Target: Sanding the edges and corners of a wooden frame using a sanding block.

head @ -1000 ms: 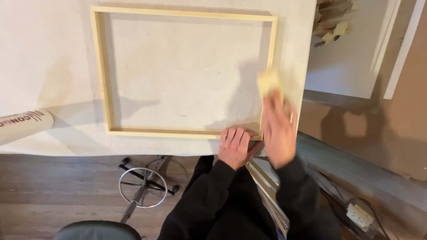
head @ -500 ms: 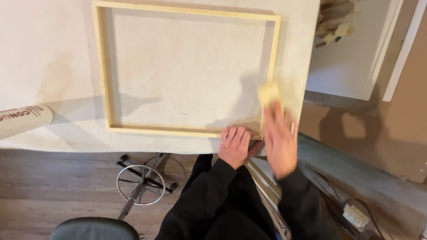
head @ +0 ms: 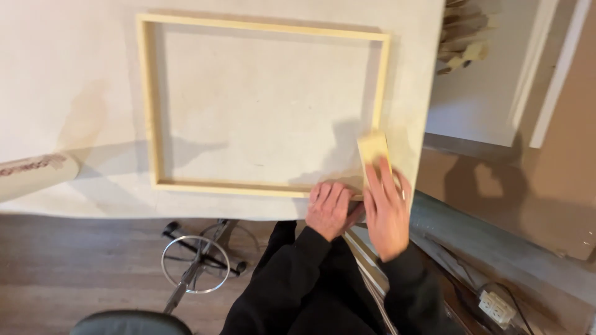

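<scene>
So nearest the camera there's black sleeves, plus a stool (head: 197, 265) with a chrome ring down on the wood floor; just past that, the left hand (head: 331, 209) lies flat, fingers together, pressing on the near right corner of the pale wooden frame (head: 151, 105); right beside it the right hand (head: 388, 208) is wrapped over a small yellowish block (head: 372, 149), fingers laid along its top, pushing it against the frame's right rail near that same corner; the frame itself lies flat on a cream-covered table (head: 68, 80); a paper roll (head: 34, 174) pokes in at the left edge; some wooden pieces (head: 462, 37) sit far right, off the table.
</scene>
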